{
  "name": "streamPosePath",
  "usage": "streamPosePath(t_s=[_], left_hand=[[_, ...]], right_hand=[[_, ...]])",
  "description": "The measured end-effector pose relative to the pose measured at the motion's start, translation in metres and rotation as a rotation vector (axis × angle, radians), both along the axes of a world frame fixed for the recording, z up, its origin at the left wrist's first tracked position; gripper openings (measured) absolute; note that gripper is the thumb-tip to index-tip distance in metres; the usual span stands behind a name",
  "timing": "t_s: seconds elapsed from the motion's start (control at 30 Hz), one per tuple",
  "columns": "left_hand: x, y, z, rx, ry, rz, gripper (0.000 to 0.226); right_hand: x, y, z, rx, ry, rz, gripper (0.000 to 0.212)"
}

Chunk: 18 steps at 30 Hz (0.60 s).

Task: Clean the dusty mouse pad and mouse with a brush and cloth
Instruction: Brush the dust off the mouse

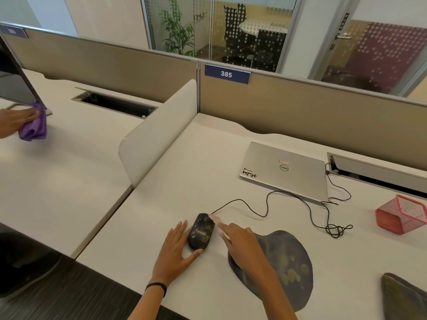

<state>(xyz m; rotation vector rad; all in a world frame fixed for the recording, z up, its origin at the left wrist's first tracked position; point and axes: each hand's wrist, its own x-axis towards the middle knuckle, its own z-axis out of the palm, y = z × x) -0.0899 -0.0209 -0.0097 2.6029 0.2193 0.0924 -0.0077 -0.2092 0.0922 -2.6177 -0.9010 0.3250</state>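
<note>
Left hand [178, 252]: open, palm down on the surface [161, 204]. The fingers lie straight along the left side of the mouse [201, 230], and the thumb tip touches its near end. A dark band [157, 288] circles the wrist.

Right hand [240, 243]: positioned just right of the mouse, with fingers curled round a pale, slim brush [215, 218]. The brush is blurred. Its far end sits at the front right corner of the mouse.

Mouse: black, upright on the surface between the two hands, with yellowish dust specks across its top shell.

Mouse pad [284, 269]: dark, with yellowish dust patches, flat on the surface to the right of the mouse. The right wrist crosses its left edge.

Cable [265, 204]: leaves the front of the mouse, loops beyond and to the right of it, and tangles near the laptop [284, 172]. The laptop is silver and closed, well beyond the mouse on the right.

Red mesh holder [402, 214]: lying on its side, far right of the mouse.

Dark fabric-like item [404, 296]: right of the mouse pad, cut off by the frame edge.

White divider [159, 130]: beyond and left of the mouse.

Far left of the mouse, another person's hand [16, 122] presses a purple cloth [34, 125] to the lower corner of a monitor [13, 77].
</note>
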Motion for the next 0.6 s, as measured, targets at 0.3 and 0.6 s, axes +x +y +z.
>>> streamPosePath(t_s=[0.3,0.6], left_hand=[[0.000,0.000,-0.001,0.007,0.004,0.005,0.095],[-0.001,-0.001,0.001,0.002,0.007,0.006,0.095]], right_hand=[[-0.001,0.005,0.014,0.034,0.097,0.055,0.041],[-0.001,0.000,0.016,0.057,0.093,0.033,0.037]])
